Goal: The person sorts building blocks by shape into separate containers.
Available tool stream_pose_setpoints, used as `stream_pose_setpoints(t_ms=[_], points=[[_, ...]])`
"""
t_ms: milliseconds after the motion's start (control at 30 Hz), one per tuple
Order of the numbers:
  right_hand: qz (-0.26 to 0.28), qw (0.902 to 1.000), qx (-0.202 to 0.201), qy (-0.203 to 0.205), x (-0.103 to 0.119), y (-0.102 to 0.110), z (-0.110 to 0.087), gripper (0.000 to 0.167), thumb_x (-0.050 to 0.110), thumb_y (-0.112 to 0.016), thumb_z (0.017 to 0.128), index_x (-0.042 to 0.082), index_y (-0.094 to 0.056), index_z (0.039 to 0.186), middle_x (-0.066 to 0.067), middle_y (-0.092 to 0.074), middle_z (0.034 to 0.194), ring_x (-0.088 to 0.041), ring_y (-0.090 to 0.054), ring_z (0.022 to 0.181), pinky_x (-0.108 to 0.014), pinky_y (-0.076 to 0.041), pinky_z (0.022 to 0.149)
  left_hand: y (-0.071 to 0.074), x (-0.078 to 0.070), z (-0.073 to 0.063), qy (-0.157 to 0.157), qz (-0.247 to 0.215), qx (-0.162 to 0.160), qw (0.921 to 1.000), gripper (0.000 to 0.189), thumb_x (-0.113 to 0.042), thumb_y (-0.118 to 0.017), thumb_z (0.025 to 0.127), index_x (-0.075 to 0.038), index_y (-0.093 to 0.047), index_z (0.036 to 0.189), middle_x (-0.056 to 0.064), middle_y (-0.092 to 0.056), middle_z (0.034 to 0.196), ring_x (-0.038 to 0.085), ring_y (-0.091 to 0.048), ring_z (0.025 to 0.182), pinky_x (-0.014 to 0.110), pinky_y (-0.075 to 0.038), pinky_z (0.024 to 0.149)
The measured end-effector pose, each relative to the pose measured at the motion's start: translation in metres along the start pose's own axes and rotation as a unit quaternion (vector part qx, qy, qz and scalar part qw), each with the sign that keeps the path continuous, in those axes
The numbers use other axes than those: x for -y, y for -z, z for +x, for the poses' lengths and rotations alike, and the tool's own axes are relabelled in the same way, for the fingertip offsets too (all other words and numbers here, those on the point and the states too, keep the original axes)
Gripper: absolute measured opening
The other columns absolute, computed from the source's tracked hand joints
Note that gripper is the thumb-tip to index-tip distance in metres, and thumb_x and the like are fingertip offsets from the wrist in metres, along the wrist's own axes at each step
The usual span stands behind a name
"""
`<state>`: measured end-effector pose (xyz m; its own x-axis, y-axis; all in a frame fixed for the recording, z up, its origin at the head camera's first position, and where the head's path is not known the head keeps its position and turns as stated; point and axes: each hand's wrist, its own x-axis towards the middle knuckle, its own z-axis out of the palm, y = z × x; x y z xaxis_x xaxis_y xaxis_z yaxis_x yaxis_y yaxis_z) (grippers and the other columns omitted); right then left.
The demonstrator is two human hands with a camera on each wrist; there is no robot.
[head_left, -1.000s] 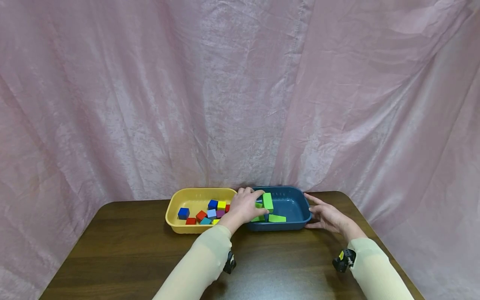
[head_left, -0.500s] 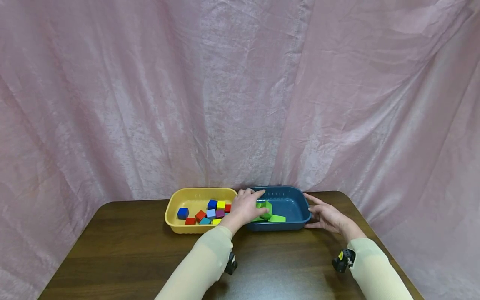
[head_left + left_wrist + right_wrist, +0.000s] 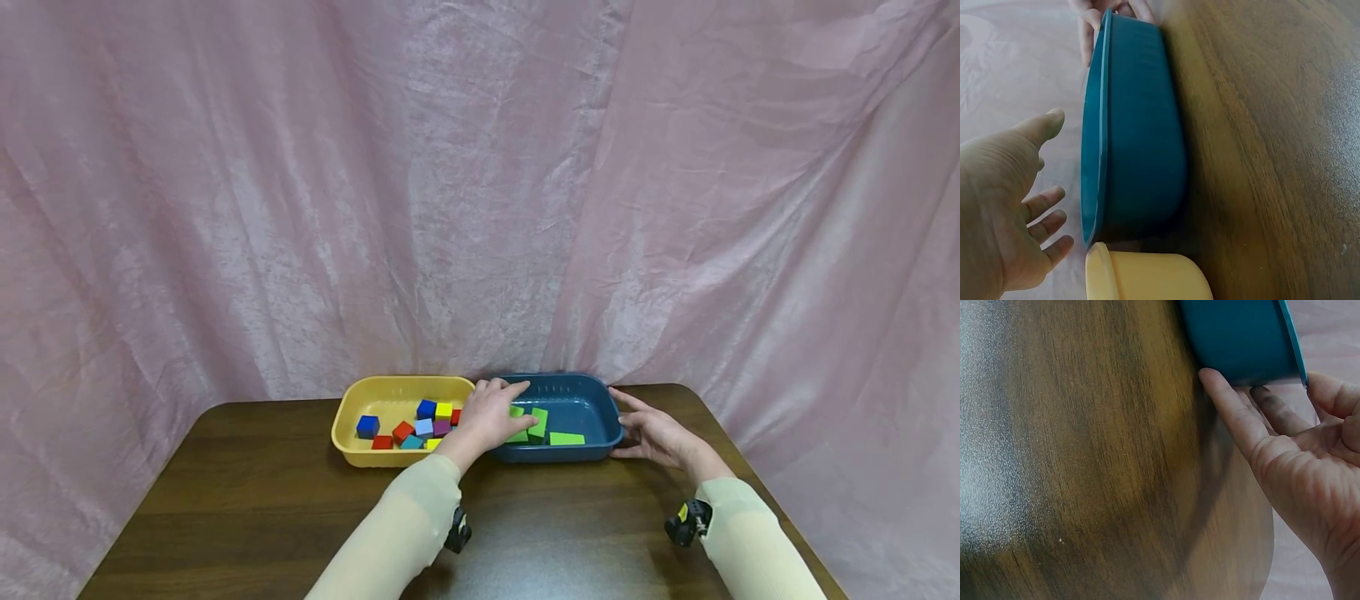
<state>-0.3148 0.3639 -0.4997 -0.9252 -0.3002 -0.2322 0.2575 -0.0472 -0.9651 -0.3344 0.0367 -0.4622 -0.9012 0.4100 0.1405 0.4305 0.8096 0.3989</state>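
Observation:
My left hand (image 3: pixel 487 414) hovers over the left end of the blue tray (image 3: pixel 585 417), thumb and fingers spread apart with nothing between them, as the left wrist view also shows. Below it several green blocks lie in the tray: one green block (image 3: pixel 538 424) by the thumb tip, another green block (image 3: pixel 567 439) along the near wall, others partly hidden by the hand. At the tray's right end, my right hand (image 3: pixel 656 435) rests extended fingers against the outer wall; in the right wrist view those fingers (image 3: pixel 1235 409) touch the blue wall (image 3: pixel 1241 344).
Left of the blue tray, close against it, stands a yellow tray (image 3: pixel 341 417) with several coloured cubes, such as a blue cube (image 3: pixel 367 427) and a red cube (image 3: pixel 402 431). Both sit at the back of a brown wooden table (image 3: pixel 285 500), before a pink curtain (image 3: pixel 450 208).
A green block that was tilted in the air beside my left fingers has dropped into the blue tray. The near green block has slid slightly right. Both hands have stayed in place.

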Motion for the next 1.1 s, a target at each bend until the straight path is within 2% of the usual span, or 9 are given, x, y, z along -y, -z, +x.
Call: stream_pose_setpoints(t_ms=[267, 467, 667, 900, 1100], points=[[0.0, 1.0, 0.001, 0.002, 0.001, 0.002, 0.001, 0.067, 0.006, -0.036, 0.109, 0.021, -0.005, 0.167, -0.031, -0.015, 0.164, -0.046, -0.036, 0.143, -0.068, -0.043, 0.102, 0.003, 0.001, -0.002, -0.017, 0.001, -0.003, 0.9999, 0.07, -0.054, -0.07, 0.093, -0.031, -0.048, 0.155, 0.007, -0.053, 0.144, 0.027, -0.044, 0.126, 0.047, -0.042, 0.106], [0.0, 1.0, 0.004, 0.001, 0.0, 0.002, 0.002, 0.067, 0.006, -0.036, 0.109, 0.02, -0.005, 0.167, -0.031, -0.015, 0.164, -0.046, -0.035, 0.143, -0.068, -0.044, 0.102, 0.011, -0.003, -0.007, -0.03, -0.016, -0.007, 0.9994, 0.073, -0.056, -0.068, 0.093, -0.03, -0.045, 0.157, 0.008, -0.051, 0.146, 0.028, -0.044, 0.128, 0.049, -0.042, 0.107], [-0.004, 1.0, 0.004, 0.001, 0.0, 0.002, 0.001, 0.068, 0.006, -0.037, 0.109, 0.022, -0.005, 0.167, -0.03, -0.015, 0.164, -0.045, -0.037, 0.142, -0.066, -0.044, 0.102, 0.019, -0.01, -0.013, -0.051, -0.04, -0.015, 0.9977, 0.075, -0.061, -0.064, 0.094, -0.033, -0.039, 0.159, 0.006, -0.049, 0.15, 0.027, -0.043, 0.132, 0.052, -0.041, 0.109], [-0.007, 1.0, 0.002, 0.003, 0.0, 0.001, 0.0, 0.067, 0.007, -0.037, 0.109, 0.021, -0.005, 0.167, -0.031, -0.016, 0.164, -0.041, -0.044, 0.138, -0.066, -0.045, 0.102, 0.03, -0.022, -0.028, -0.076, -0.067, -0.02, 0.9946, 0.076, -0.067, -0.059, 0.094, -0.038, -0.036, 0.16, 0.003, -0.047, 0.153, 0.026, -0.041, 0.136, 0.054, -0.042, 0.109], [-0.021, 0.9997, -0.008, 0.008, -0.001, -0.001, 0.0, 0.066, 0.007, -0.036, 0.109, 0.02, -0.005, 0.167, -0.031, -0.024, 0.16, -0.035, -0.052, 0.131, -0.065, -0.048, 0.099, 0.038, -0.028, -0.045, -0.103, -0.078, -0.031, 0.9911, 0.075, -0.07, -0.056, 0.094, -0.039, -0.035, 0.16, 0.002, -0.047, 0.153, 0.026, -0.04, 0.138, 0.055, -0.043, 0.108]])
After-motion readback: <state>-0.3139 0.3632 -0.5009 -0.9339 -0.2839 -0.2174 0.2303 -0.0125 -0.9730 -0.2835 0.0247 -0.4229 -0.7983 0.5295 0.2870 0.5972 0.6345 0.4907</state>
